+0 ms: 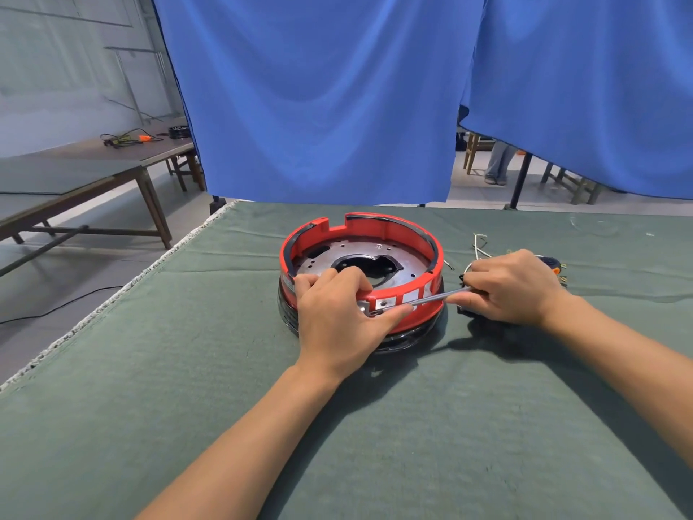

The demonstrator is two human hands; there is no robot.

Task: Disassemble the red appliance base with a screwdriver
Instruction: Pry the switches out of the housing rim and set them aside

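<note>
Round red plastic appliance base (390, 234), metal-floored

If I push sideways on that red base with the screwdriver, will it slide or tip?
Probably neither. The red base sits low and wide on the green cloth, so tipping seems unlikely. The left hand grips its rim, likely resisting sliding.

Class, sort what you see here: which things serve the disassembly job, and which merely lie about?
In use: red appliance base, screwdriver, left hand steadying the base, right hand gripping the screwdriver.

Lying about: loose wires on the green cloth; blue curtain; side table.
</note>
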